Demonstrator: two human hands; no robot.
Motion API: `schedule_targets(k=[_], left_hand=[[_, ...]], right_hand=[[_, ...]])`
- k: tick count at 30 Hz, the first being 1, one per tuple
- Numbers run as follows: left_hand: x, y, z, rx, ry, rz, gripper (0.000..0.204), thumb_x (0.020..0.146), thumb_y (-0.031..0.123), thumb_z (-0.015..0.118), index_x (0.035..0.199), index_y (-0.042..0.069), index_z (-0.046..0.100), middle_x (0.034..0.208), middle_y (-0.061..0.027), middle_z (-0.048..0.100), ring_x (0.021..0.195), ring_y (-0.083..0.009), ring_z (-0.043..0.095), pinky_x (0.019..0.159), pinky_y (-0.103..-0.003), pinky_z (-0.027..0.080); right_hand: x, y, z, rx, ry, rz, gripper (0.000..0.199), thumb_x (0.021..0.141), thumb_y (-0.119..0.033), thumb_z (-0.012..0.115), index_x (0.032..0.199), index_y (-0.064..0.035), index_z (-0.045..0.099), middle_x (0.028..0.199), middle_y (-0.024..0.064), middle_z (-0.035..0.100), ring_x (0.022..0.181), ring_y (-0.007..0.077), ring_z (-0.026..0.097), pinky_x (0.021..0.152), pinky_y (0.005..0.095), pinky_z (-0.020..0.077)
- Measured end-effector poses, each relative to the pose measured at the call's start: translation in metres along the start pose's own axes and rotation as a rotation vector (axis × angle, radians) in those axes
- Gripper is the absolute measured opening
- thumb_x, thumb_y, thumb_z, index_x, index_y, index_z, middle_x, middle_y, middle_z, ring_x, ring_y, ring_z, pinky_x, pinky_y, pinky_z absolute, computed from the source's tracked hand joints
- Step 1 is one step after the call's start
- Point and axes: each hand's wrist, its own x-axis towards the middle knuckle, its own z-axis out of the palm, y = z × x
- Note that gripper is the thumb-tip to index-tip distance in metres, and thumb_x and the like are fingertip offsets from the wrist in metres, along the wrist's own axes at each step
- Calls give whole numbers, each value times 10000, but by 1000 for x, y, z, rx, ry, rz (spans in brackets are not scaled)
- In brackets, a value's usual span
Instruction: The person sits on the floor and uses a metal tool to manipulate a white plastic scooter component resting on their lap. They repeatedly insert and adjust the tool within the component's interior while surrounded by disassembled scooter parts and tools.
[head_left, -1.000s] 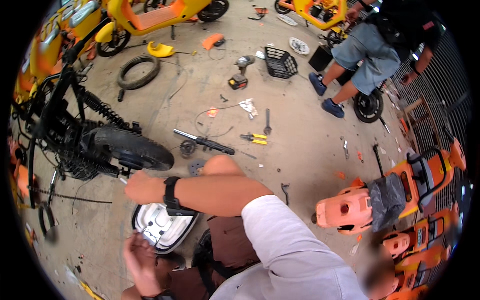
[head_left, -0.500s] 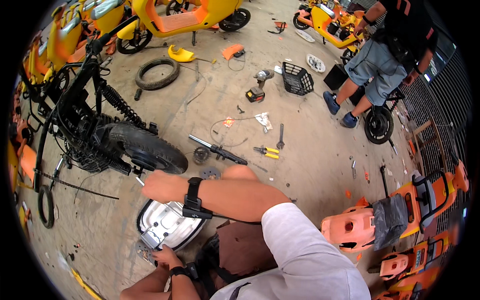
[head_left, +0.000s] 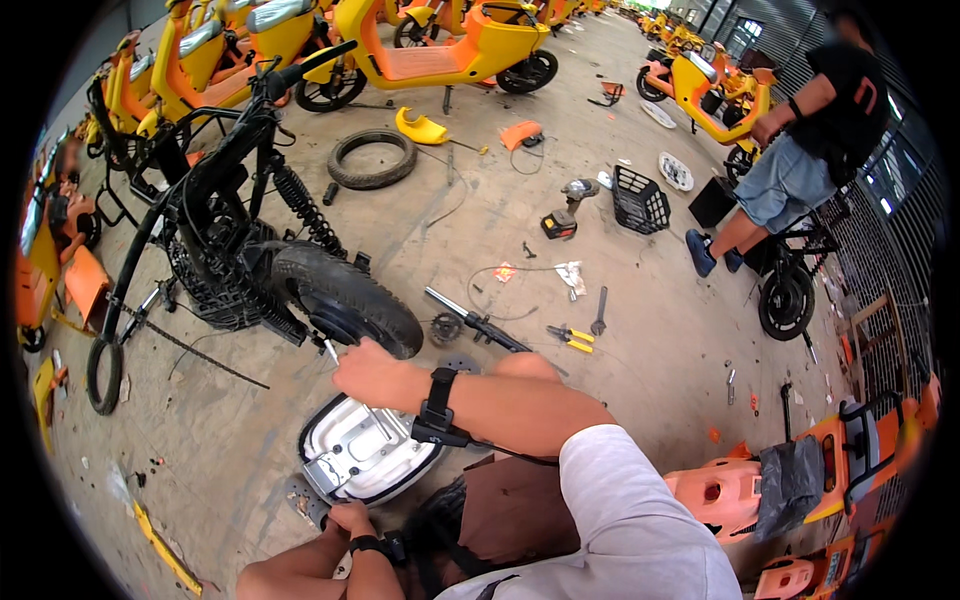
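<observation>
My right hand (head_left: 372,376) is closed around a silver bar-shaped tool (head_left: 331,352); its exact kind is hidden by my fingers. The tool's far end meets the axle area of a black wheel (head_left: 385,310) on a stripped black scooter frame (head_left: 205,200). Below that hand lies an upturned scooter seat (head_left: 400,467), with a white underside, a dark rim and a metal hinge plate. Beside the seat's near edge, by my grey shoe (head_left: 303,497), my left hand (head_left: 350,517) has its fingers curled; what they hold, if anything, cannot be made out.
A shock-absorber-like rod (head_left: 480,327), yellow-handled pliers (head_left: 570,338), a wrench (head_left: 599,311), a cordless drill (head_left: 568,210), a black basket (head_left: 640,200) and a loose tyre (head_left: 372,160) lie ahead. Another person (head_left: 800,160) stands at the far right. Orange scooter bodies (head_left: 720,490) stand nearer on the right.
The whole scene has shifted right and slightly down in the picture as my view turned. My right hand keeps the tool at the wheel's axle; my left hand stays by the seat's near edge.
</observation>
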Motion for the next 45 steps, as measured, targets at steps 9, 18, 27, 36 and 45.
schedule_targets(k=[9,18,27,36,45], left_hand=[[-40,1,4,-103,91,-15,234,662,27,642,860,-60,731,829,-252,699,786,-404,688,692,-453,528],[-29,22,13,-240,82,-68,566,613,82,713,1148,-73,608,1003,-307,661,991,-439,627,879,-450,496],[-45,33,19,-119,-4,-110,652,682,69,698,1291,-35,490,1328,-429,335,1212,-551,407,1079,-486,337],[-74,48,18,-78,69,-65,760,749,294,782,1420,116,474,1478,-459,54,1399,-552,168,1170,-477,201],[-79,50,14,-36,20,21,822,729,343,828,1444,192,450,1489,-448,-77,1411,-572,43,1148,-497,224]], right_hand=[[5,4,-4,-23,-89,33,94,726,-112,692,812,-98,726,866,83,699,846,252,676,670,394,460],[-3,6,8,-142,136,-113,154,722,-153,640,826,-76,722,1378,186,519,1388,336,361,1120,647,221],[-9,-6,-4,-388,-41,-441,129,724,-189,624,662,-128,718,723,55,645,915,237,603,1180,598,172],[24,10,3,-394,-395,-729,90,732,-201,650,671,-178,712,724,16,708,728,186,688,800,351,445],[29,14,15,-316,-383,-687,76,648,-209,670,602,-152,654,596,8,609,639,179,592,763,319,385]])
